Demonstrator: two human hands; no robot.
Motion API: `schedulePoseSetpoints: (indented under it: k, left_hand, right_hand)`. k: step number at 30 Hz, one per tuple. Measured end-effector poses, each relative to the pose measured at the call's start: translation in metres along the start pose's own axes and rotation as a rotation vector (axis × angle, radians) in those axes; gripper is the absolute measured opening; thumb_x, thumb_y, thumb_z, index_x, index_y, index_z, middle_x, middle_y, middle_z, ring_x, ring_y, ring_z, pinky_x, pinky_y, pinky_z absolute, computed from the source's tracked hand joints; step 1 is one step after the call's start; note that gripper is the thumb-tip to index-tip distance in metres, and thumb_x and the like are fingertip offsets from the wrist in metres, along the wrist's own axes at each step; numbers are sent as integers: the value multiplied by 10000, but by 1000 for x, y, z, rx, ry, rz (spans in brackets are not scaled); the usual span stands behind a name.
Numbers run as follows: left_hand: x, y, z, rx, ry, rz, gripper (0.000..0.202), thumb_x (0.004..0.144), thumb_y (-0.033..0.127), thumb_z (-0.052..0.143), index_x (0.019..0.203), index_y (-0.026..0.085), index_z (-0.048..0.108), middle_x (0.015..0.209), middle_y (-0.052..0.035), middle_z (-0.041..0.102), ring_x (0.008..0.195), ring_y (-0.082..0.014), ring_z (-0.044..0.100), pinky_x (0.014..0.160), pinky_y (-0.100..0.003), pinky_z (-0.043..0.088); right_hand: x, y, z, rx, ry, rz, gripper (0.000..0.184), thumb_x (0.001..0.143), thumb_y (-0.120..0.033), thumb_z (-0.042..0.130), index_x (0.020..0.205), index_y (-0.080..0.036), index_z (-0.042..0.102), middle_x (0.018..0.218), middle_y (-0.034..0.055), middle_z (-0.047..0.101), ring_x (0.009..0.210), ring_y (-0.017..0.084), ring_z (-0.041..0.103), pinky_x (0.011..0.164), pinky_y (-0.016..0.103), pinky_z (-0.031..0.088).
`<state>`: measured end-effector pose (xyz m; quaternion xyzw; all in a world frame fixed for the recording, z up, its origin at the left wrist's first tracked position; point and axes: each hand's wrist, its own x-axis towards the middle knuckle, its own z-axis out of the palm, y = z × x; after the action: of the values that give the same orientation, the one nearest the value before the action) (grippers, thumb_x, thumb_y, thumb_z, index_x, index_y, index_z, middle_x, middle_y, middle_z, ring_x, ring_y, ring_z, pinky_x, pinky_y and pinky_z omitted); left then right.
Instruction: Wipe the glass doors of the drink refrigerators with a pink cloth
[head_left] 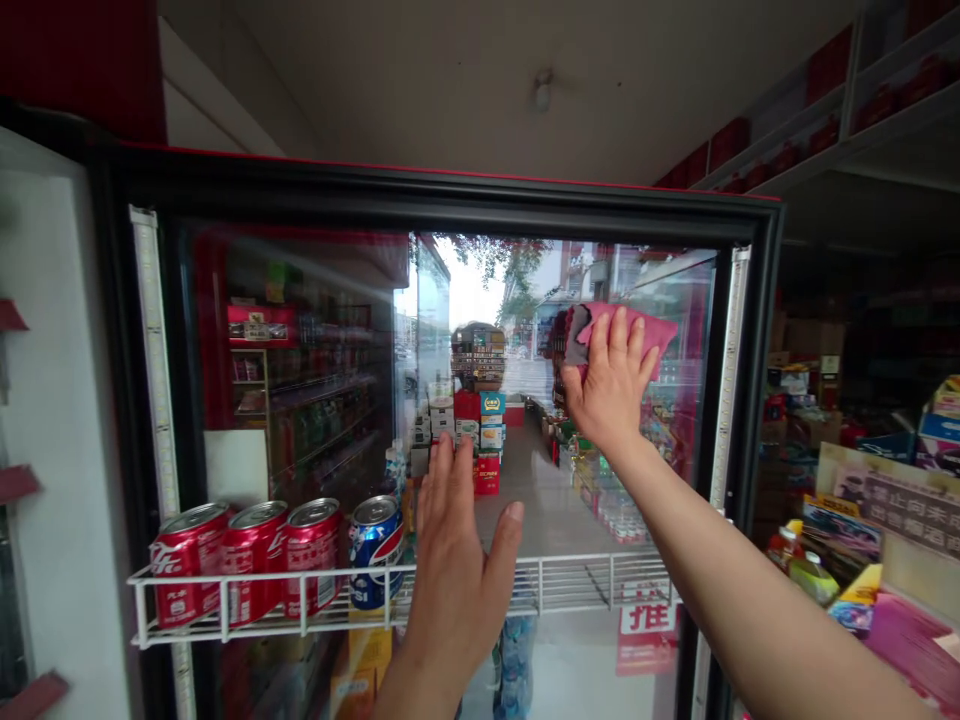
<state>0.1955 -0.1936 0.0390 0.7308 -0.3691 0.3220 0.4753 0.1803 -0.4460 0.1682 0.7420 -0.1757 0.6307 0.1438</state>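
Note:
A glass fridge door in a black frame stands open in front of me. My right hand presses a pink cloth flat against the upper right part of the glass. My left hand lies open with fingers stretched upward on the lower middle of the glass. A white wire rack on the door holds three red cans and one blue Pepsi can, just left of my left hand.
The glass reflects a shop aisle with stacked boxes and shelves. At the right, shop shelves carry packaged goods, and high shelves hold red boxes. The white fridge body with red brackets is at the far left.

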Motion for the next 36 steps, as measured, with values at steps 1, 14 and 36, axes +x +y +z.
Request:
schedulePoseSetpoints:
  k: [1, 14, 36]
  left_hand:
    - [0, -3, -2, 1, 2, 2, 778, 1111, 467, 528, 1788, 326, 171, 1883, -90, 144, 1734, -333, 180, 1376, -676, 245]
    - [0, -43, -42, 2, 50, -49, 769, 1106, 480, 532, 1780, 262, 231, 1870, -135, 183, 1732, -357, 177, 1364, -689, 257]
    - [37, -140, -168, 192, 180, -8, 774, 1109, 486, 512, 1782, 248, 214, 1847, -145, 261, 1729, -357, 179, 1381, -681, 197]
  right_hand:
    - [-3, -8, 0, 1, -1, -19, 915, 1046, -443, 476, 1799, -147, 48, 1866, 188, 110, 1709, 475, 105, 1303, 799, 198]
    - [-56, -148, 11, 231, -209, -540, 841, 1034, -348, 629, 1777, -219, 258, 1858, 102, 199, 1735, 380, 67, 1373, 736, 46]
    - [37, -106, 9, 124, 182, 163, 836, 950, -361, 508, 1755, -196, 358, 1790, 210, 342, 1669, 489, 276, 1304, 775, 213]
